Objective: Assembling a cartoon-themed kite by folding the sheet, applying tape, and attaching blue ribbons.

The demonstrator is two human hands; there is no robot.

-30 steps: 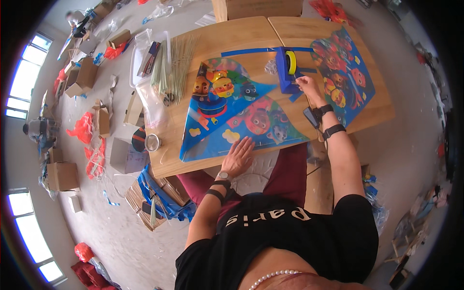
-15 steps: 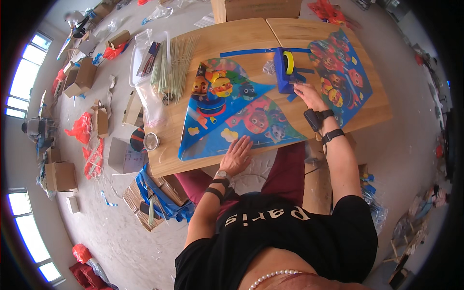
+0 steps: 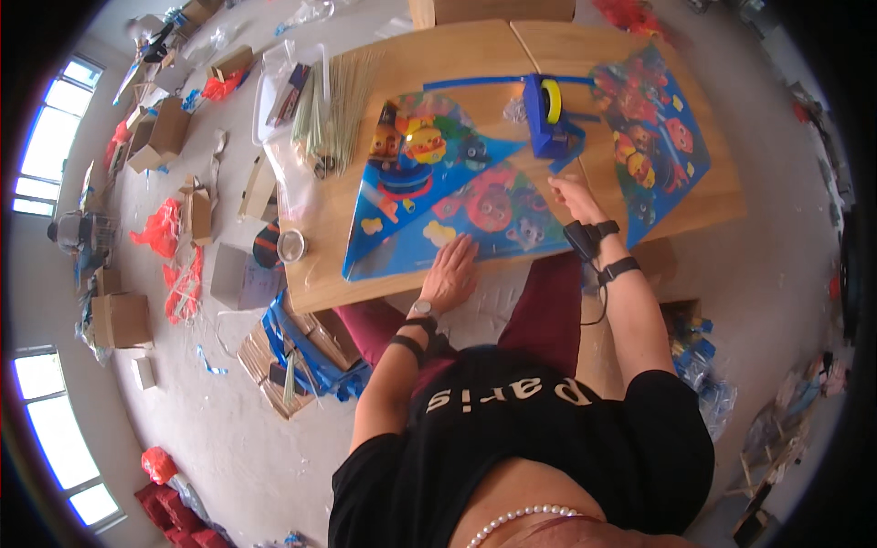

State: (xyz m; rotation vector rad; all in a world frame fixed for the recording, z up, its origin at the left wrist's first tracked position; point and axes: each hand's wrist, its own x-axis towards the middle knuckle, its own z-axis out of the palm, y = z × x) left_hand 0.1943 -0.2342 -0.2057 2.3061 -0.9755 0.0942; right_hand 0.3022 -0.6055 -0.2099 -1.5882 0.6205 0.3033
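Note:
A glossy blue kite sheet point(image 3: 402, 187) printed with cartoon figures lies on the table, a part of it folded over at the left. My left hand point(image 3: 449, 272) rests flat on its near edge, fingers stretched out. My right hand point(image 3: 574, 196) hovers at the sheet's right side, thumb and fingers pinched together. Anything between those fingertips is too small to make out. Just beyond it stands a blue tape dispenser point(image 3: 541, 123) with a yellow-cored roll point(image 3: 552, 101). Right of it lies a second printed kite sheet point(image 3: 653, 137).
Thin pale sticks point(image 3: 343, 114) lie by a clear plastic tub point(image 3: 265, 105) at the table's far left. A small round container point(image 3: 291, 245) sits at the left edge. A blue strip point(image 3: 475, 82) runs along the back. Cardboard boxes point(image 3: 163, 135) and red bags litter the floor.
My right hand has drawn back from the tape dispenser toward me, its fingers still pinched. The left hand stays on the sheet's edge. The whole view has shifted slightly.

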